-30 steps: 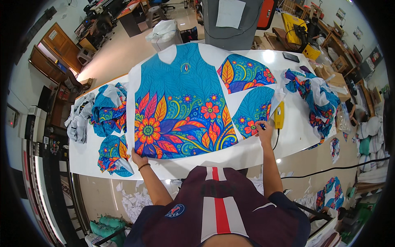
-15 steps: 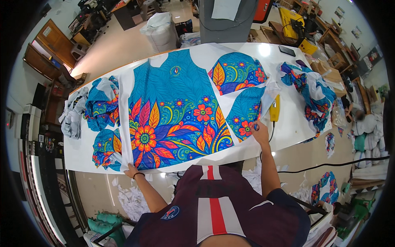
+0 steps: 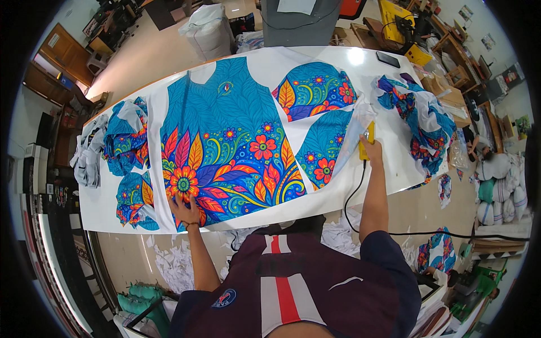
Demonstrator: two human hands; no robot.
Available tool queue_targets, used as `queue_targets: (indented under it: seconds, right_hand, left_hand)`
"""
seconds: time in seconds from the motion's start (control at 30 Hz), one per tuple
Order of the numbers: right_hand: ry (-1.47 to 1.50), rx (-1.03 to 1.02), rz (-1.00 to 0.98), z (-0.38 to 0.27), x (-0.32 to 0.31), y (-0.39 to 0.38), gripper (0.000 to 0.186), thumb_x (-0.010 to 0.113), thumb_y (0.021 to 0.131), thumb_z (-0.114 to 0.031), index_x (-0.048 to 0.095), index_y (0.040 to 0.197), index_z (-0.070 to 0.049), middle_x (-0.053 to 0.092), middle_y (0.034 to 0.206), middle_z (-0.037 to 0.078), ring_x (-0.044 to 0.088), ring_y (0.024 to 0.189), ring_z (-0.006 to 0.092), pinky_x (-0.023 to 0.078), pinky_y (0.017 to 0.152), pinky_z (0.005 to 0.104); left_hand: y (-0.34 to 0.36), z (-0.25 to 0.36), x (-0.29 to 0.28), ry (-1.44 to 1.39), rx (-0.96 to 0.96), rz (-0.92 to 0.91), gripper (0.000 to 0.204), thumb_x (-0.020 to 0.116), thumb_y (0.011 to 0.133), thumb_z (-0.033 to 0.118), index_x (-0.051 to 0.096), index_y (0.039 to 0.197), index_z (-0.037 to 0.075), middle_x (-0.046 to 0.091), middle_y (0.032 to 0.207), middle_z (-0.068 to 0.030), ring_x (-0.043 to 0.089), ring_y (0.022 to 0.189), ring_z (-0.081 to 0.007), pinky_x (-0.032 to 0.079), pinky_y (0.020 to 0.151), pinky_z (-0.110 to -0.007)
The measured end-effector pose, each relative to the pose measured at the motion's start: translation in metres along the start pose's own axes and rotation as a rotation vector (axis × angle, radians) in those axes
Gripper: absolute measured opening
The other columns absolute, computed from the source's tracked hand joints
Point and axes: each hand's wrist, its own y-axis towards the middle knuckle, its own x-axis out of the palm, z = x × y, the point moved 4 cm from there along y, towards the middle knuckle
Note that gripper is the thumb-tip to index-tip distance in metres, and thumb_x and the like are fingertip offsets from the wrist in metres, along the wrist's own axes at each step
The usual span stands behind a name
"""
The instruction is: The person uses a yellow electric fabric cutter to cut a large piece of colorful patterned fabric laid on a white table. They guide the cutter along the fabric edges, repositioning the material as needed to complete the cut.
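Note:
A large shirt-shaped panel of printed fabric (image 3: 225,152), teal with bright flowers and leaves, lies flat on the white table (image 3: 270,217). My left hand (image 3: 185,211) rests on its lower left, over an orange flower, fingers spread. Beyond its right side, my right hand (image 3: 372,151) is wrapped round a yellow corded hand tool (image 3: 370,130); the tool's working end is hard to make out. Next to the tool lie two smaller pieces in the same print, an upper sleeve-shaped piece (image 3: 313,90) and a lower one (image 3: 324,149), with white fabric around them.
Crumpled printed fabric lies in heaps at the left (image 3: 127,135) and right (image 3: 420,121). A phone (image 3: 387,59) sits near the far edge. The black cord (image 3: 451,234) runs off right. White scraps (image 3: 177,267) litter the floor. A person in green (image 3: 476,298) is at lower right.
My right hand has moved from the lower small piece to the yellow tool and taken hold of it. My left hand has shifted from the table's near edge onto the large panel.

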Motion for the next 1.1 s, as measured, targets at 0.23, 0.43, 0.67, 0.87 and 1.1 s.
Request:
queue_targets:
  seconds: [0.23,0.43,0.67,0.87,1.1]
  right_hand:
    - [0.35,0.155,-0.216,-0.009,-0.012,-0.05,0.057,0.08,0.09,-0.048,0.067,0.111,0.004,0.072,0.087,0.014,0.071,0.069,0.0227,0.057,0.058,0.0346]
    - [0.488,0.233,-0.241,0.024,-0.038,-0.105,0.041,0.075,0.092,-0.035,0.066,0.107,0.002,0.069,0.08,0.015,0.07,0.062,0.025,0.056,0.05,0.0344]
    - [0.738,0.181,0.008,0.073,-0.025,-0.201,0.045,0.076,0.09,-0.024,0.058,0.122,0.002,0.069,0.088,0.013,0.071,0.067,0.0253,0.059,0.055,0.0361]
    - [0.809,-0.029,-0.014,0.054,-0.016,-0.284,0.047,0.079,0.084,-0.017,0.057,0.122,-0.002,0.07,0.096,0.013,0.073,0.081,0.0253,0.063,0.067,0.0405]
    - [0.709,0.134,-0.264,0.022,0.017,-0.297,0.053,0.082,0.08,-0.013,0.056,0.126,-0.003,0.07,0.098,0.012,0.076,0.091,0.0274,0.064,0.067,0.0405]
  left_hand:
    - [-0.019,0.02,-0.006,0.361,-0.244,-0.391,0.086,0.051,0.097,0.074,0.03,0.167,0.029,0.012,0.175,-0.0172,0.008,0.16,-0.0457,0.01,0.127,-0.061]
    - [-0.014,0.024,-0.012,0.367,-0.257,-0.406,0.092,0.051,0.093,0.078,0.029,0.167,0.028,0.011,0.175,-0.0196,0.005,0.16,-0.0478,0.006,0.128,-0.061]
    - [-0.013,0.025,-0.021,0.352,-0.31,-0.438,0.097,0.053,0.091,0.079,0.025,0.168,0.027,0.009,0.175,-0.0207,0.004,0.16,-0.0482,0.006,0.128,-0.061]
    - [-0.018,0.008,-0.015,0.307,-0.292,-0.34,0.096,0.055,0.092,0.076,0.028,0.167,0.023,0.013,0.173,-0.0231,0.01,0.158,-0.0494,0.01,0.127,-0.064]
    - [-0.019,0.002,-0.008,0.369,-0.252,-0.342,0.094,0.051,0.095,0.076,0.027,0.167,0.021,0.015,0.173,-0.0235,0.012,0.158,-0.0493,0.011,0.126,-0.063]
